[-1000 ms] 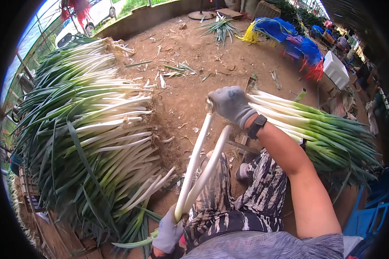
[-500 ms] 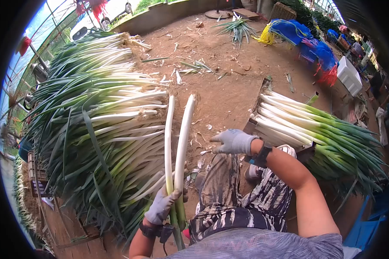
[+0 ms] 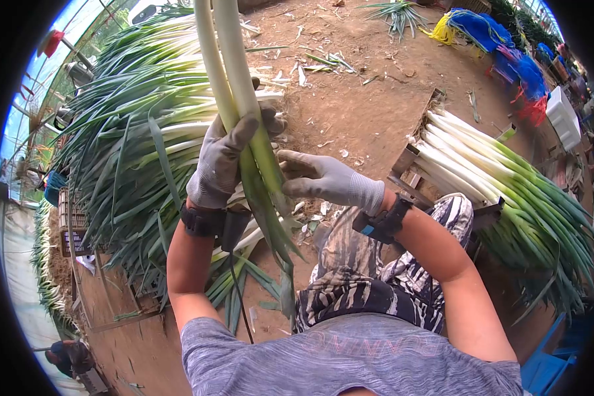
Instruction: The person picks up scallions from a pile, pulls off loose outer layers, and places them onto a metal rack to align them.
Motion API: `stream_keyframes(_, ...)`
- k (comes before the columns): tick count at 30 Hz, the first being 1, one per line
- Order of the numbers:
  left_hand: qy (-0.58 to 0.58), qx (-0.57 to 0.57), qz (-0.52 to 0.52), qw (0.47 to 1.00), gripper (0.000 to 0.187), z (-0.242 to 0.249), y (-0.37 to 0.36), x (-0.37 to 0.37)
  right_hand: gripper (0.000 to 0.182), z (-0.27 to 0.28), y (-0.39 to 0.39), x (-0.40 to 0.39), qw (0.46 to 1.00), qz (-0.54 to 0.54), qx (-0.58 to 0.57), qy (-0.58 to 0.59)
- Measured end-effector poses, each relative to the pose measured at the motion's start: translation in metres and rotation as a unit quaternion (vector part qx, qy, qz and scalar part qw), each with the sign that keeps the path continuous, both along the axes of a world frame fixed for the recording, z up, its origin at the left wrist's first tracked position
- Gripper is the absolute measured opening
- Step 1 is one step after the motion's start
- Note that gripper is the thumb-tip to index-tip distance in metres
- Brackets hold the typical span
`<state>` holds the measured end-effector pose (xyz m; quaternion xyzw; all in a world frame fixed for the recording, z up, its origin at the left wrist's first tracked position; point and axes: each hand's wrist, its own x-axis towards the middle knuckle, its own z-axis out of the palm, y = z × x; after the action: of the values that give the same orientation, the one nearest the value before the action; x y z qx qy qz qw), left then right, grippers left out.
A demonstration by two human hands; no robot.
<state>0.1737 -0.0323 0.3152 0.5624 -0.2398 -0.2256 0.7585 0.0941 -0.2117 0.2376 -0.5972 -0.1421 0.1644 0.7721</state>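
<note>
My left hand (image 3: 218, 165), in a grey glove, is closed around two thick green onions (image 3: 240, 63), their white stalks pointing up and away. Their green leaves hang down toward my lap. My right hand (image 3: 333, 181), also gloved, is beside the green part, fingers parted and fingertips right at its edge. Under and beyond my left hand spreads a large pile of green onions (image 3: 129, 148), white ends facing right. To the right, a bundle of trimmed green onions (image 3: 495, 158) lies in a low metal frame (image 3: 402, 164).
Leaf scraps (image 3: 330, 61) litter the dirt floor. Blue netting (image 3: 478, 30) and a white foam box (image 3: 563, 119) are at the right. A plastic crate (image 3: 71, 221) stands at the left, and a blue stool (image 3: 549, 362) sits at lower right. A person (image 3: 69, 360) is at lower left.
My left hand has raised the two green onions up and away from my lap. My right hand has moved left and down to their green part. The view has shifted.
</note>
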Motion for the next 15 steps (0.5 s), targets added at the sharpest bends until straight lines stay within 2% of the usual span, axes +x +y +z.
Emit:
stream_keyframes(1, -0.009, -0.012, -0.008, 1.0, 0.065, 0.007, -0.001, -0.002, 0.075, 0.019, 0.005, 0.001, 1.0, 0.002, 0.012, -0.026)
stream_keyframes(5, -0.058, -0.073, -0.004, 0.996, 0.066, 0.012, -0.012, -0.007, 0.073, 0.03, 0.02, 0.015, 0.998, 0.002, 0.058, -0.03)
stream_keyframes(7, -0.069, -0.078, -0.007, 0.995, 0.064, 0.016, -0.014, -0.011, 0.066, 0.034, 0.027, 0.017, 0.999, -0.009, 0.007, -0.044)
stream_keyframes(10, -0.046, -0.092, -0.036, 0.994, 0.065, 0.014, -0.011, -0.005, 0.055, 0.06, 0.029, 0.011, 0.986, -0.048, -0.138, -0.075)
stream_keyframes(11, -0.03, -0.088, -0.027, 0.995, 0.065, 0.018, -0.01, -0.007, 0.053, 0.075, 0.029, 0.004, 0.978, -0.067, -0.181, -0.084)
stream_keyframes(14, -0.079, -0.088, -0.017, 0.993, 0.066, 0.021, -0.006, 0.005, 0.052, 0.08, 0.033, 0.004, 0.94, -0.114, -0.295, -0.127)
stream_keyframes(15, -0.1, -0.074, -0.004, 0.992, 0.067, 0.029, -0.006, 0.001, 0.053, 0.097, 0.032, -0.002, 0.933, -0.108, -0.318, -0.129)
